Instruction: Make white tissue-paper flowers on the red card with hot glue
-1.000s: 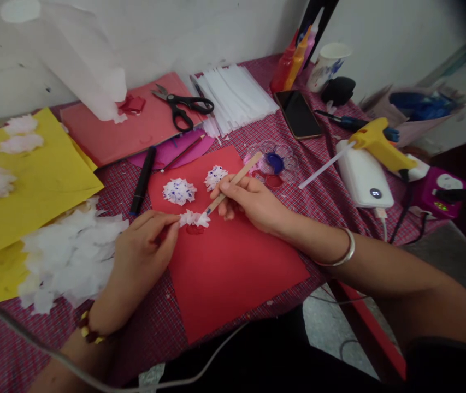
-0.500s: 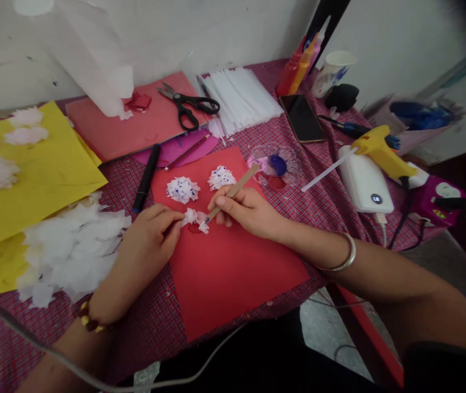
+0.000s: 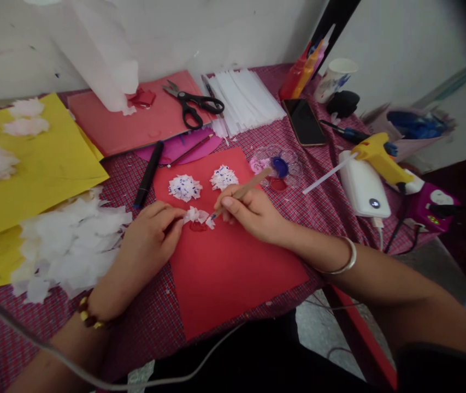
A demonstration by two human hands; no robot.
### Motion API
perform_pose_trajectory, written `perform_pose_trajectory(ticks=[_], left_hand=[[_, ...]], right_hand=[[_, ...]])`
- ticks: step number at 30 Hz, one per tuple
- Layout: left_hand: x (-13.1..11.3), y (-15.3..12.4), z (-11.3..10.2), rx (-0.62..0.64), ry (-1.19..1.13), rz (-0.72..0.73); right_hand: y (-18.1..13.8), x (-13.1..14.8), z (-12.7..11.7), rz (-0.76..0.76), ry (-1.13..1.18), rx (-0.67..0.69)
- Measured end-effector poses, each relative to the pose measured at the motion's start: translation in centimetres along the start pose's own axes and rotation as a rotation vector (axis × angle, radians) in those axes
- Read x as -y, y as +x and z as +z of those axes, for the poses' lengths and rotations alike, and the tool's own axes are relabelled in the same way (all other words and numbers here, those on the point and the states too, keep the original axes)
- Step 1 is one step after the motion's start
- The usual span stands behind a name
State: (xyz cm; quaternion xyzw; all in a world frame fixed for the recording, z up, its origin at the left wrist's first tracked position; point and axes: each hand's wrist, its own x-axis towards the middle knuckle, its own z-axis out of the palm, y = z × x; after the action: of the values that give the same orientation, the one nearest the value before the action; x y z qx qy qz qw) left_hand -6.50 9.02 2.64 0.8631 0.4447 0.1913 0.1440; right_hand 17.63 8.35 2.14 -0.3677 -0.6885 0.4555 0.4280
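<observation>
My right hand (image 3: 251, 213) grips a flat wooden stick (image 3: 259, 179) like a pen, its lower tip against small white tissue paper pieces (image 3: 195, 214) bunched on a red paper sheet (image 3: 233, 273). At the left end of that bunch, the thumb and forefinger of my left hand (image 3: 153, 229) are pinched on the tissue. A dark red glue patch (image 3: 198, 226) shows just below it. Further up the sheet sit two ruffled white tissue flowers with blue specks, a left flower (image 3: 184, 188) and a right flower (image 3: 223, 177).
Cut white tissue pieces (image 3: 72, 243) lie left, beside yellow sheets (image 3: 52, 191). Behind are a black marker (image 3: 149, 174), scissors (image 3: 194, 103) and white strips (image 3: 245, 101). A paint palette (image 3: 294, 164), phone (image 3: 304, 121), yellow glue gun (image 3: 382, 158) and power bank (image 3: 364, 183) stand right.
The stick's tip and my right hand have shifted slightly right, and the stick leans over more. The whole view has moved a little. My left hand keeps its pinch.
</observation>
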Motion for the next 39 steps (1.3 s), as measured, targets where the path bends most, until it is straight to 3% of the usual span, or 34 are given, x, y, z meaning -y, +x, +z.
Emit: perform_pose_trajectory(ticks=[4,8,27,39], left_hand=[[-0.6,-0.2,0.0,-0.066,-0.075,0.106],[-1.1,-0.2,0.1,-0.028,-0.078,0.222],[-0.7,0.0,0.5,-0.013,-0.065,0.097],[-0.5,0.0,0.8,-0.069,-0.071,0.080]], right_hand=[[0.4,-0.6,-0.2,0.104,0.073,-0.032],[0.4,-0.8,-0.1,0.095,0.087,0.010],[0.5,-1.3,0.0,0.088,0.077,0.025],[0.6,-1.2,0.1,0.078,0.016,0.083]])
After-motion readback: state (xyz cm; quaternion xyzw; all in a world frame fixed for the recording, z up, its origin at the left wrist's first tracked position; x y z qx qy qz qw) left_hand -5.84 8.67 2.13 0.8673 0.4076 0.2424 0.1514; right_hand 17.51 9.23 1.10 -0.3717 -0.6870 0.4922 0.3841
